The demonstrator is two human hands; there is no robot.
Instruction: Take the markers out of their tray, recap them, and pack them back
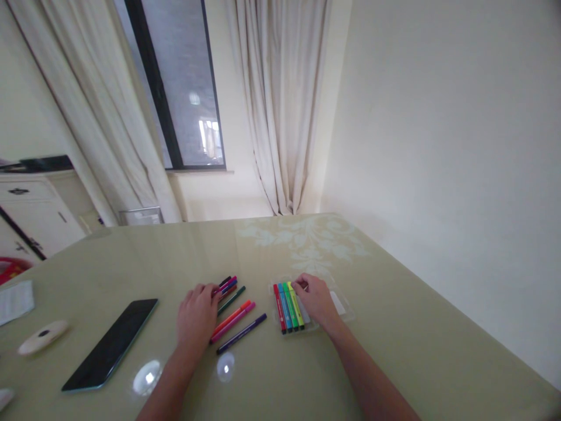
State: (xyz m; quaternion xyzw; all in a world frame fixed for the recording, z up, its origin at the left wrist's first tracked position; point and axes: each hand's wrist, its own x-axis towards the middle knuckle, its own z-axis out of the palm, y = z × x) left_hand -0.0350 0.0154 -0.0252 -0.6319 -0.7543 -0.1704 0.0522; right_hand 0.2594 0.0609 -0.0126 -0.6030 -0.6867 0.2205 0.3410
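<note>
A clear plastic case (348, 310) lies open on the table, with a red marker (279, 309), a blue marker (286, 307), a green marker (293, 306) and a yellow marker (298, 310) side by side in its left part. My right hand (316, 297) is over the case, fingers closed at the upper end of the yellow marker. To the left, my left hand (197, 313) is curled over a loose group of markers, its fingertips closed at a dark pink marker (231, 280). Nearer me lie an orange marker (232, 317), a pink marker (234, 323) and a dark purple marker (242, 334).
A black-screened phone or tablet (111, 344) lies left of my left arm. Beyond it are a white oval object (44, 338) and a white paper or cloth (16, 301). The glossy table (416, 351) runs along the right wall; curtains (284, 105) and a window stand behind.
</note>
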